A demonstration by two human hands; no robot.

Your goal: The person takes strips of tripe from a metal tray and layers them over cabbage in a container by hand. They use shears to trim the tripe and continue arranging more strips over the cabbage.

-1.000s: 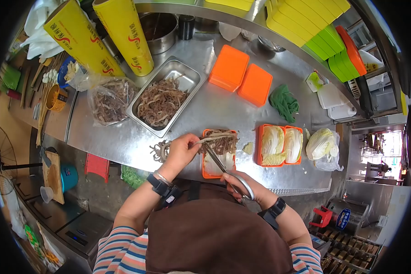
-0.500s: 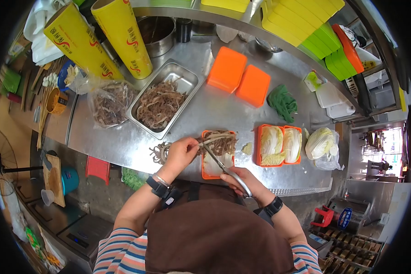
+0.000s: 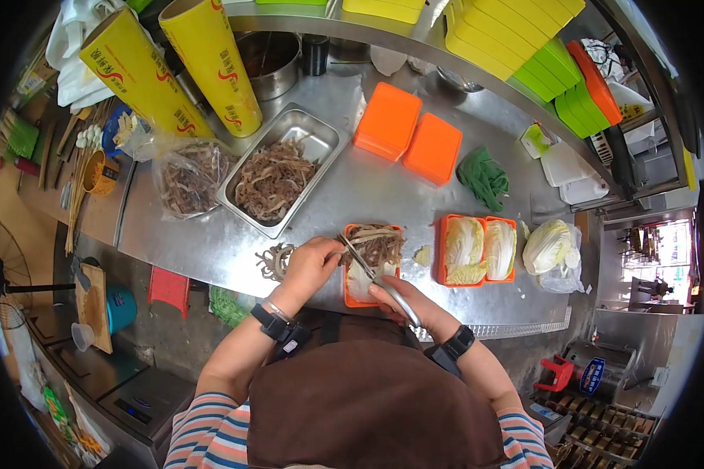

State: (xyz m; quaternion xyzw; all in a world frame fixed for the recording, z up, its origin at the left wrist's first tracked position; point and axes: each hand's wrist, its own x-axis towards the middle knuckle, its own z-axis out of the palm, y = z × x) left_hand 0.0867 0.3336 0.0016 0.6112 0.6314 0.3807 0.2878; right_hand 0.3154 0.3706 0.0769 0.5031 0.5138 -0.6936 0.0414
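My left hand point(image 3: 309, 266) pinches the end of a brown tripe-like strip at the left edge of an orange box point(image 3: 360, 302). My right hand point(image 3: 414, 307) is closed around the handles of metal scissors point(image 3: 360, 259). Their blades point up and left, over the box and close to my left fingertips. Brown strips point(image 3: 382, 244) heap in the far half of the box, and pale cabbage point(image 3: 360, 283) shows in the near half. Left of the box, a small pile of strips point(image 3: 272, 263) lies on the counter, partly behind my left hand.
A steel tray point(image 3: 330, 141) of brown strips and a bag of strips point(image 3: 192, 178) stand at the back left. Orange boxes of cabbage point(image 3: 449, 275) and a whole cabbage point(image 3: 551, 245) sit right. Farther back are upturned orange boxes point(image 3: 389, 117) and green cloth point(image 3: 485, 176).
My right hand and the scissors have shifted slightly left and away from me, bringing the blades nearer my left fingertips. My left hand stays almost in place.
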